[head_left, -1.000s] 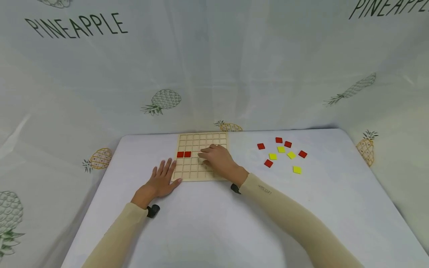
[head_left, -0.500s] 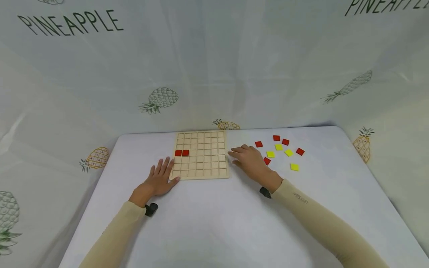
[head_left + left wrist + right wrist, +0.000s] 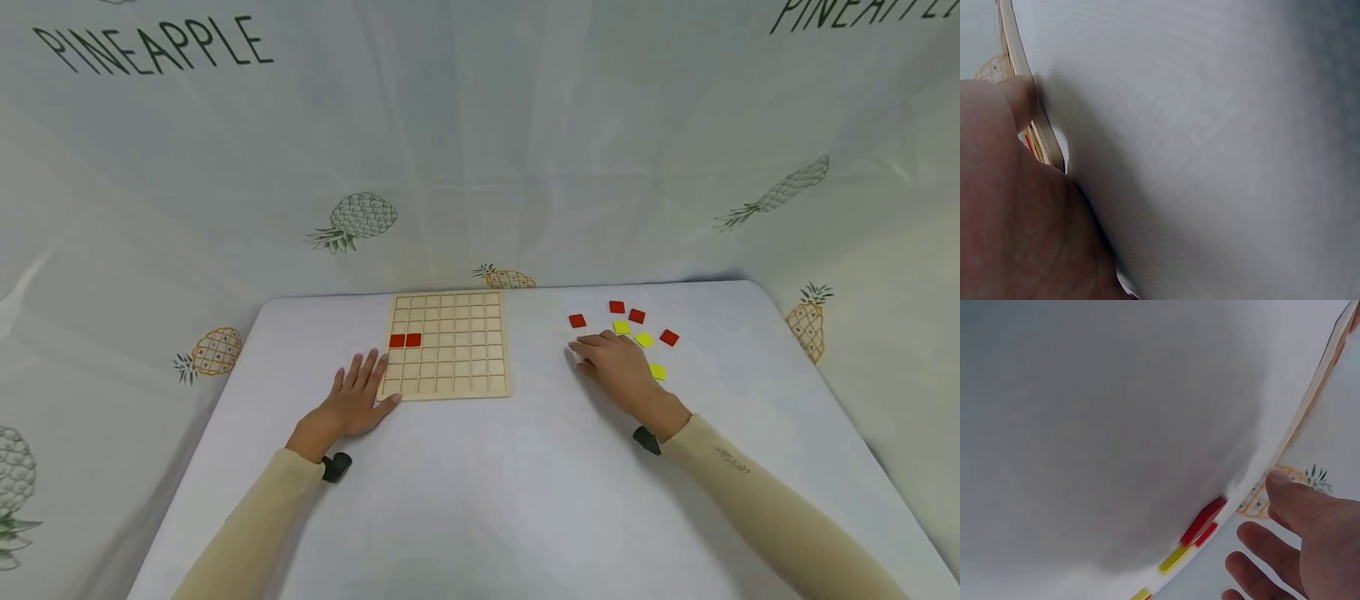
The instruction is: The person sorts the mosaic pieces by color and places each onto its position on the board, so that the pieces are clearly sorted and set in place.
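Observation:
A square wooden grid board (image 3: 462,362) lies left of centre on the white table, with two red square tiles (image 3: 413,340) side by side in its left cells. My left hand (image 3: 352,406) lies flat with spread fingers against the board's left edge; its thumb touches the near left corner. In the left wrist view the thumb meets the board's edge (image 3: 1052,147). My right hand (image 3: 618,371) hovers over the loose tiles, hiding some. In the right wrist view its fingers (image 3: 1272,547) are apart and hold nothing, with a red tile (image 3: 1204,520) and a yellow tile (image 3: 1175,558) nearby.
Several loose red tiles (image 3: 669,337) and yellow tiles (image 3: 644,339) lie scattered around the right hand. A pineapple-print cloth (image 3: 480,167) hangs behind the table (image 3: 480,500). Dark wrist devices (image 3: 647,440) sit on both wrists.
My right hand has moved right, off the board and over to the loose tiles, now covering some. The left hand stays at the board's edge. The head view has shifted slightly.

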Motion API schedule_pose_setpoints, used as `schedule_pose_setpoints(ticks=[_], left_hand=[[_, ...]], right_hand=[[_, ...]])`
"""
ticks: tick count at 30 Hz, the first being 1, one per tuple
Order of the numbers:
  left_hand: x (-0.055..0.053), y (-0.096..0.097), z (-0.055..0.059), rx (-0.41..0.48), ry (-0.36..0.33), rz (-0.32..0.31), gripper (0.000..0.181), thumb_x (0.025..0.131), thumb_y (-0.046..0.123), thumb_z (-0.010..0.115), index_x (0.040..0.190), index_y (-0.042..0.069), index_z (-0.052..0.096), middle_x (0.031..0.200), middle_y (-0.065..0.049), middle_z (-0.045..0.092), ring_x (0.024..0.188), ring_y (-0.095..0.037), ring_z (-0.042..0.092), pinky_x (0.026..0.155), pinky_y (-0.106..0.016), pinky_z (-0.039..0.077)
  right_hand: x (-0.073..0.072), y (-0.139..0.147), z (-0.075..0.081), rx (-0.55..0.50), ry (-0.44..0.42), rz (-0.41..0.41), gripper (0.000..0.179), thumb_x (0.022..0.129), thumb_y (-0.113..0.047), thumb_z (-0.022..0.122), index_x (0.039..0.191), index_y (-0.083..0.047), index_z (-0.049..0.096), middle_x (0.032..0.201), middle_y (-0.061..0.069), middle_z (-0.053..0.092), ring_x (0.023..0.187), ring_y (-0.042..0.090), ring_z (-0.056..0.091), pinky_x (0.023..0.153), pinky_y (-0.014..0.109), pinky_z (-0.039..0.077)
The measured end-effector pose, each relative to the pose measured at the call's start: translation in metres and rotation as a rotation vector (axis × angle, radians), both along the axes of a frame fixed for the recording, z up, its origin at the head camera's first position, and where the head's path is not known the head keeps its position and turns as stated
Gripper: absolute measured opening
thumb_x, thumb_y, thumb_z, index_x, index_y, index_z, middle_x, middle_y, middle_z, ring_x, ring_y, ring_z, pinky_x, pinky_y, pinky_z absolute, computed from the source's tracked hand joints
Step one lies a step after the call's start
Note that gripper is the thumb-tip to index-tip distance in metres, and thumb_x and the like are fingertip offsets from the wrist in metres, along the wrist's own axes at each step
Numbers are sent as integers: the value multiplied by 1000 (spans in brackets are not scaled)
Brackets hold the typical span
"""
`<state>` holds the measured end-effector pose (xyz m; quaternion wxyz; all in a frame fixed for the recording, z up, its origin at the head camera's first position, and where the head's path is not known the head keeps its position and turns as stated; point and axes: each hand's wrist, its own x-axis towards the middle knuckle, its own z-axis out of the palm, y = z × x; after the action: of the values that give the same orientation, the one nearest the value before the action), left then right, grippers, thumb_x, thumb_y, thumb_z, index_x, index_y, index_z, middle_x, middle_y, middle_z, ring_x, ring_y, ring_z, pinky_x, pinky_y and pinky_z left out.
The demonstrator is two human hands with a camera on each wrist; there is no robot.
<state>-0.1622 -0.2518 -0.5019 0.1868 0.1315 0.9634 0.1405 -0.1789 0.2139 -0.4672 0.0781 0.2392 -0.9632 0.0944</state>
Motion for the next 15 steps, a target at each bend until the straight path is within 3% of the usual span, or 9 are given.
schedule_pose_setpoints(ticks=[15], left_hand=[[0, 0, 0, 15, 8, 1, 89, 111, 52, 44, 169, 1, -1, 175, -24, -10, 161, -47, -13, 125, -68, -7]], right_hand=[[3, 18, -4, 44, -10, -25, 35, 88, -9, 87, 121, -5, 80, 115, 15, 79, 100, 35, 67, 84, 49, 62]])
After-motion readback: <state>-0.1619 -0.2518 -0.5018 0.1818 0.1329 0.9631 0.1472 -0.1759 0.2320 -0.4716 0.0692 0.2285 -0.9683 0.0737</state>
